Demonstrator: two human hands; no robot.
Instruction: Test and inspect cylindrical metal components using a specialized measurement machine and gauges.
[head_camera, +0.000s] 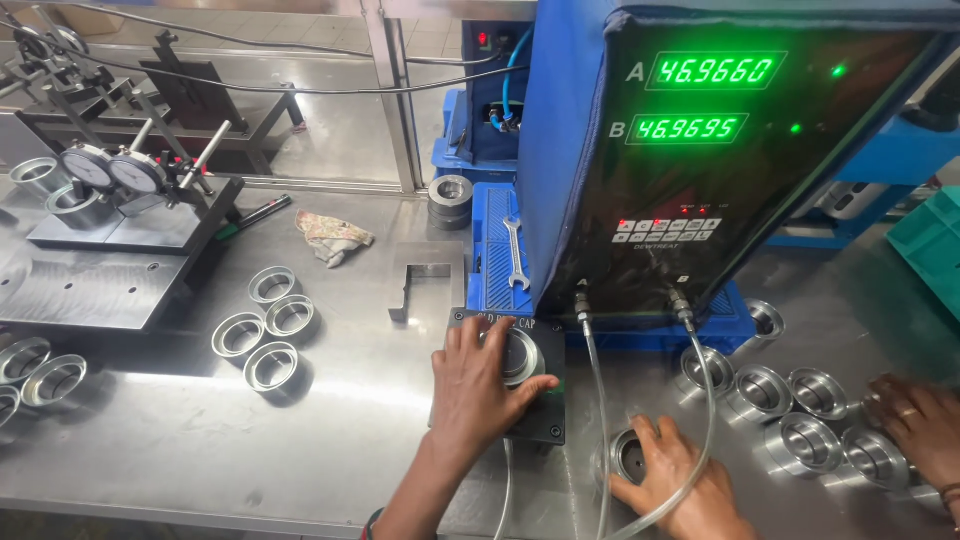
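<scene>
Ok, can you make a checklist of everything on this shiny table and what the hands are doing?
Surface: steel table, scuffed and shiny.
Job's things: metal ring on the black gauge block; another ring beside it.
Clutter: loose rings left, machined cups right, rag, spanner.
Hands: left hand rests on the block's ring; right hand grips the other ring; another person's hand at the right edge.
Cables: two clear hoses from the readout box.
Surroundings: dial gauges on a stand.
</scene>
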